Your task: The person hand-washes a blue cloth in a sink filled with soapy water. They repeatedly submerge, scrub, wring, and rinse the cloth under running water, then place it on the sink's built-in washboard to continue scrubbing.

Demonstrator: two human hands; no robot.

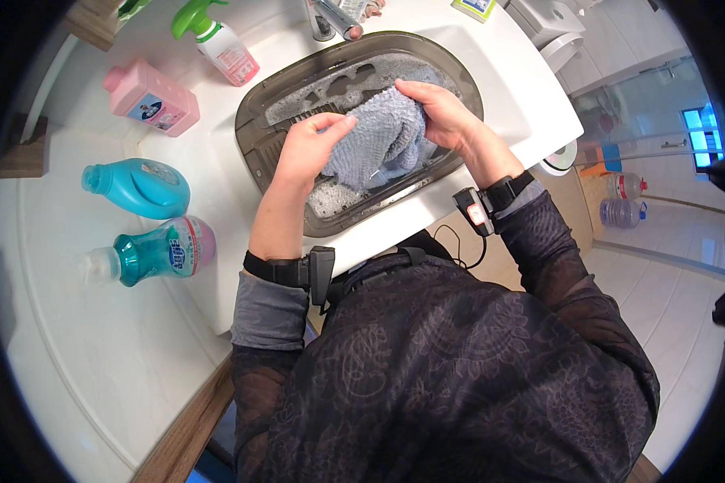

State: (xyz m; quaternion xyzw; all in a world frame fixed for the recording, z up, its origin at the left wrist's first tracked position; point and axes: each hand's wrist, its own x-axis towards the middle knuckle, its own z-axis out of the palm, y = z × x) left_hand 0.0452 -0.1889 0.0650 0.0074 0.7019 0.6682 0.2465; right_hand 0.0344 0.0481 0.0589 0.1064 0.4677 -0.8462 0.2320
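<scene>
A wet blue-grey textured cloth [371, 136] is held up between my hands over a dark grey plastic basin [251, 121]. My left hand [314, 145] pinches its left edge between thumb and fingers. On the other side my right hand [441, 115] grips the cloth's upper right part, the thumb lying along its top. The lower folds hang down into the basin. Soapy water with white foam [335, 199] fills the basin around it. A ribbed washboard section [272, 148] shows at the basin's left, partly behind my left hand.
The basin sits in a white washbasin [507, 108] under a chrome faucet [338, 21]. Along the left stand a green-topped spray bottle [226, 51], a pink bottle [157, 99], a turquoise detergent bottle [145, 187] and a clear-capped teal pump bottle [163, 250]. A yellow-green packet [474, 7] lies at the back right.
</scene>
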